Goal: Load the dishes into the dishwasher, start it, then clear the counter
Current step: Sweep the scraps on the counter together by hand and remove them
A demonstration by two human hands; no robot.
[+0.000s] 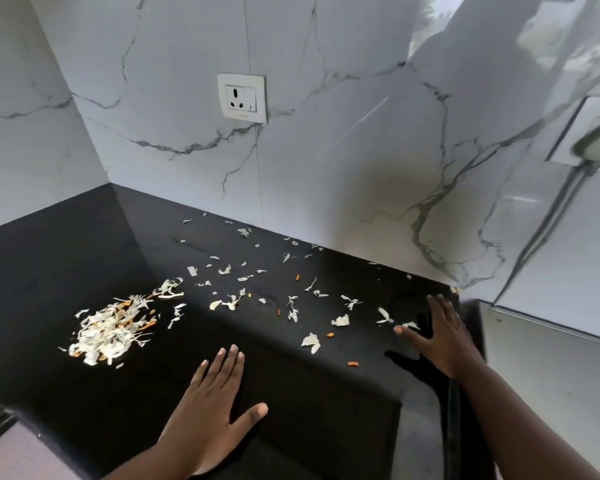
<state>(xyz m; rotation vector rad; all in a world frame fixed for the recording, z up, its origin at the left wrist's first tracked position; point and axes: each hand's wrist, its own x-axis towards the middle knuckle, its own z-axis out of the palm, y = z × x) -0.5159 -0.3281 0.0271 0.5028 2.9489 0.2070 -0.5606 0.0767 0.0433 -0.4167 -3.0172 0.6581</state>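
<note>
From the head camera, a black counter point(66, 258) runs into a corner of white marble-patterned wall point(326, 98), and a white wall socket point(242, 98) sits on that wall above the counter's back edge.

A heap of pale vegetable peelings point(110, 329), mixed with orange bits, lies on the counter well below and to the left of the socket. Loose scraps point(291, 308) of the same pale peel, with a few small orange pieces, are scattered across the dark surface below and to the right of the socket, reaching from the foot of the wall toward the counter's front.

The left hand point(210, 407) lies flat, palm down, fingers straight and close together, thumb spread; it holds nothing and is just right of the heap, far below the socket. The right hand point(442, 337) is also flat on the counter with fingers splayed, holding nothing, low and well to the right of the socket, its thumb tip beside a pale scrap. To its right lies a grey surface point(551, 375).
</note>
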